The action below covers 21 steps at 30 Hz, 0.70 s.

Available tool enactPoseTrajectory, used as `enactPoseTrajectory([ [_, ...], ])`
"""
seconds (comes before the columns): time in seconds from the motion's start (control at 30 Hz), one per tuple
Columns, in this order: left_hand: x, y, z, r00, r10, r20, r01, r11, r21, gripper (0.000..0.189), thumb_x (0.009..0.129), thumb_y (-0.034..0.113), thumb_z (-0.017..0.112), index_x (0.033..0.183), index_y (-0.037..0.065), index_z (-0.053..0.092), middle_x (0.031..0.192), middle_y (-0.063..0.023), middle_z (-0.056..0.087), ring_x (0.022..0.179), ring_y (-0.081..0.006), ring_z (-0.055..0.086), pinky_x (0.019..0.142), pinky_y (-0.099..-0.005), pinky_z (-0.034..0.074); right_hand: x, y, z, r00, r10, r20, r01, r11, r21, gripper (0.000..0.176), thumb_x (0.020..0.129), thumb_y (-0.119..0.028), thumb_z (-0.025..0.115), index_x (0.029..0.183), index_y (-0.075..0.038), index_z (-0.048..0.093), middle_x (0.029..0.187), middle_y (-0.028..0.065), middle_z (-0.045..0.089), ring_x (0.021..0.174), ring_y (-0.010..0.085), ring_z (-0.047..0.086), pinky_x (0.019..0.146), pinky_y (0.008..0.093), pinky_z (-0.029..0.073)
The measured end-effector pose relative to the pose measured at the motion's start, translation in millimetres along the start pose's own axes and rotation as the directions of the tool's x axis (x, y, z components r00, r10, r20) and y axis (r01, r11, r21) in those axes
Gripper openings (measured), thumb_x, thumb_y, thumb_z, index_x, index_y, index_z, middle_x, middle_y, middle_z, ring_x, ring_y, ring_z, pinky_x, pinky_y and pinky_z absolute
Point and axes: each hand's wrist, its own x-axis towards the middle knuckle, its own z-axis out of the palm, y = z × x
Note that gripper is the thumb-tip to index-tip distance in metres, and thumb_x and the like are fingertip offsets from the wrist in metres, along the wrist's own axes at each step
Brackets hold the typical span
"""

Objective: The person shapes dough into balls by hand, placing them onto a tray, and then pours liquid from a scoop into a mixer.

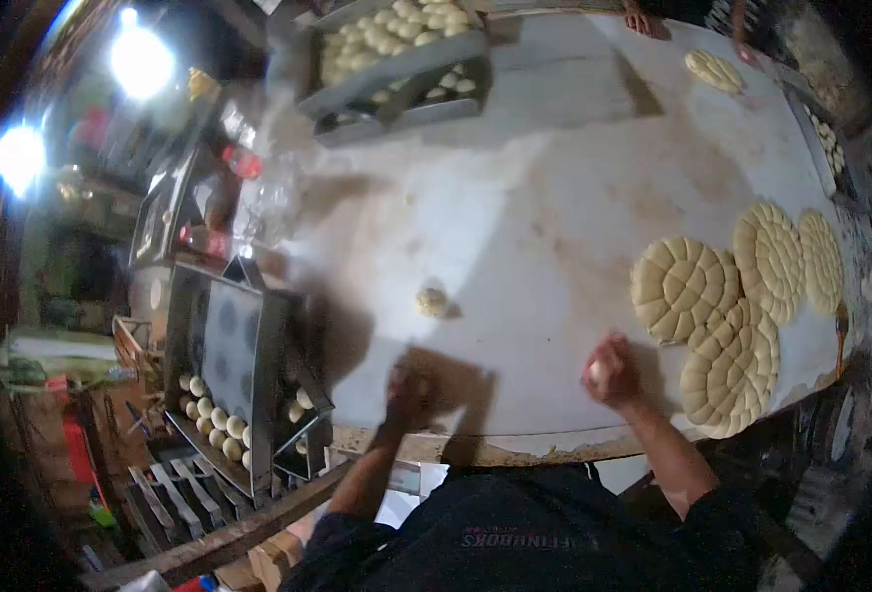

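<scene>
My left hand (411, 391) is low over the near edge of the pale work table (515, 237). Its fingers look curled, and it is dark and blurred, so whatever lies under them is hidden. To the right, my right hand (611, 371) is closed round a pale dough ball, which shows in part between the fingers. Beyond my left hand, a small lump of dough (431, 302) sits alone on the table. Right of my right hand lie scored dough rounds, one at the front (732, 370) and another (685, 289) behind it, touching.
More scored rounds (769, 261) lie at the right edge. Metal trays of dough balls (396, 39) stand at the far left, others (224, 424) at near left. Plastic bottles (243, 163) line the left edge. Another person's hand (643, 22) rests at the far edge, near a dough round (714, 71).
</scene>
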Motion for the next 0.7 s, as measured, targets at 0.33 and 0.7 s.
enactPoseTrajectory([
  [0.33, 24.9, -5.4, 88.0, 0.989, 0.145, -0.031, -0.145, 0.911, -0.387, 0.039, 0.09, 0.02, 0.057, 0.124, 0.001, 0.048, 0.106, -0.0121, 0.057, 0.098, -0.0222, 0.055, 0.082, -0.0328, 0.045, 26.6, -69.8, 57.7, 0.961, 0.231, -0.153, -0.237, 0.971, -0.028, 0.012, 0.077, -0.001, 0.061, 0.088, -0.002, 0.058, 0.094, 0.0156, 0.058, 0.098, 0.0353, 0.053, 0.089, 0.0447, 0.042],
  [0.7, -198.4, 201.0, -295.4, 0.926, 0.282, -0.251, -0.172, 0.907, 0.385, 0.043, 0.077, 0.007, 0.067, 0.118, 0.003, 0.056, 0.116, -0.0167, 0.059, 0.113, -0.0344, 0.053, 0.098, -0.0404, 0.041, 149.9, -276.3, 40.9, 0.831, 0.304, 0.465, -0.528, 0.691, 0.493, 0.03, 0.09, -0.021, 0.057, 0.109, 0.001, 0.059, 0.099, 0.0113, 0.061, 0.092, 0.0189, 0.06, 0.079, 0.0309, 0.05],
])
